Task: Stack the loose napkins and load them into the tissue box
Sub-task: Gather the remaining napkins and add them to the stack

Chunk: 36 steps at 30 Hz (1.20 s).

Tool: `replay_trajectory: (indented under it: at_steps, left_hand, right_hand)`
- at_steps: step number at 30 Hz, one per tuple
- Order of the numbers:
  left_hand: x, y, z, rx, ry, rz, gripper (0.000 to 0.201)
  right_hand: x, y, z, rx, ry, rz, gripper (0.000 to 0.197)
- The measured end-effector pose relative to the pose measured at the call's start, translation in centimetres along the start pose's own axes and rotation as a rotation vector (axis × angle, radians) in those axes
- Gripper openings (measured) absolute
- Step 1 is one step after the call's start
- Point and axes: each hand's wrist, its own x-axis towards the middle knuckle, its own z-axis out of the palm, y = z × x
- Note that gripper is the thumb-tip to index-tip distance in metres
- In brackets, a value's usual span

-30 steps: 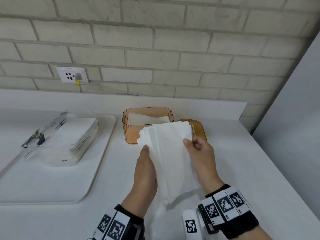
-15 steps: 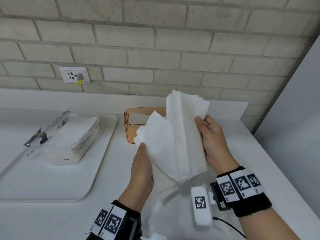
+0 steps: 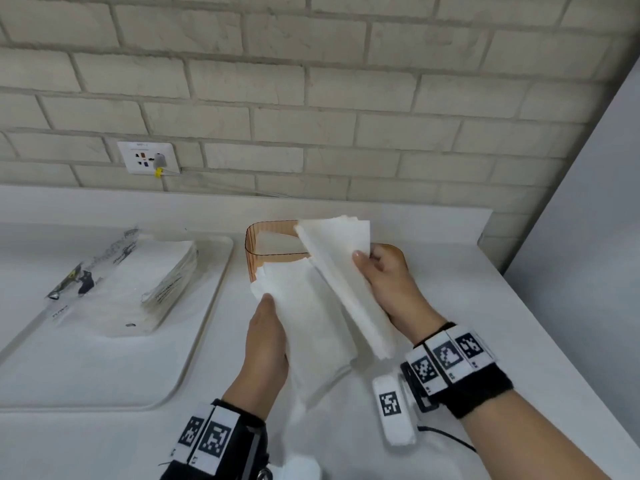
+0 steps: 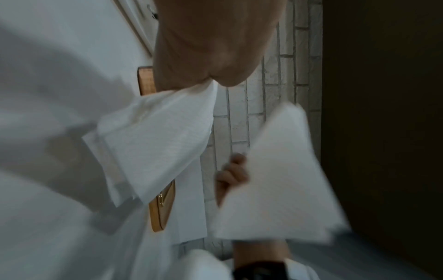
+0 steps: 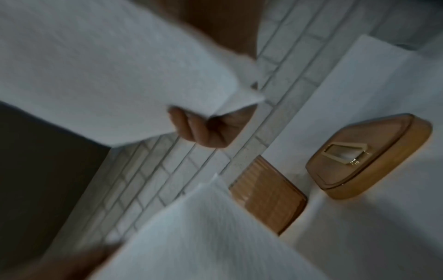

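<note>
My left hand (image 3: 268, 327) holds a bunch of white napkins (image 3: 311, 317) from below, thumb on top, above the counter. My right hand (image 3: 377, 271) grips a second, thicker bunch of napkins (image 3: 341, 268), tilted on edge and leaning against the first bunch's right side. Behind them stands the open amber tissue box (image 3: 270, 242) with white paper inside. Its amber lid (image 3: 394, 249) lies to the right, mostly hidden by my right hand. The right wrist view shows the lid (image 5: 369, 157) flat on the counter beside the box (image 5: 268, 195). The left wrist view is blurred; my left hand (image 4: 210, 56) pinches its napkins (image 4: 155, 136).
A white tray (image 3: 114, 368) at the left carries an opened plastic pack of napkins (image 3: 124, 282). A wall socket (image 3: 149, 157) sits in the brick wall behind. A grey panel (image 3: 588, 237) bounds the counter on the right.
The single stack split in two: my right hand lifted one bunch upright, then brought it down again, tilted beside the bunch in my left hand.
</note>
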Motion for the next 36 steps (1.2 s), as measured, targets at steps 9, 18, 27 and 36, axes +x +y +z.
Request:
replay_trajectory:
  at_steps: [9,18,27,36]
  left_hand:
    - [-0.8,-0.3,0.3,0.125,-0.063,0.113,0.032]
    - [-1.1,-0.5,0.4,0.095,-0.089,0.188,0.033]
    - [-0.7,-0.9,0.1,-0.252,-0.117,-0.009,0.030]
    - [-0.2,-0.9,0.5,-0.043,-0.265,0.116,0.033]
  right_hand:
    - [-1.6,1.9,3.2,-0.357,-0.019,-0.077,0.006]
    - [-1.7,0.7,3.2,-0.197,-0.069,0.032,0.013]
    - [-1.0,0.1,1.9,-0.130,-0.042,0.052,0.014]
    - [-1.2,1.2,3.7,-0.156,-0.047,-0.014,0.018]
